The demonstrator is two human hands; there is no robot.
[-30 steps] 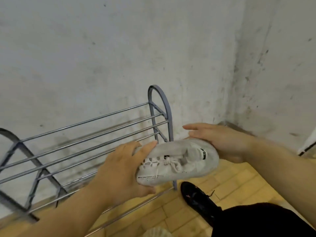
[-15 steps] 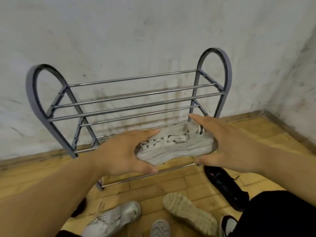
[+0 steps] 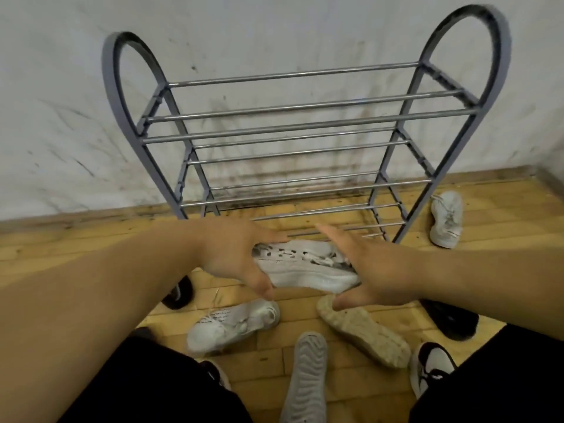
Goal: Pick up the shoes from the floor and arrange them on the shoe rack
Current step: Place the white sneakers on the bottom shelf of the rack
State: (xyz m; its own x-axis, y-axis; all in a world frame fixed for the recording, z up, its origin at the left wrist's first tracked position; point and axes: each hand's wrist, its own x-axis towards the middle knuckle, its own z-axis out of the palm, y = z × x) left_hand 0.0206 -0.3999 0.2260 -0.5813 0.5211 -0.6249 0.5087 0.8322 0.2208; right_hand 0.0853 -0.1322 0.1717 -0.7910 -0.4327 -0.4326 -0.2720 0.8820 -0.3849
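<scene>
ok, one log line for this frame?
phase: placing | left hand + right hand: hold white sneaker by its ends | where: low, before shoe rack | tiers: no shoes | floor: other shoes scattered

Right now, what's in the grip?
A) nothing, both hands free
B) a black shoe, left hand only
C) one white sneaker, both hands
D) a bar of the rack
C: the left hand and the right hand each hold an end of the same white sneaker, low in front of the shoe rack.
</scene>
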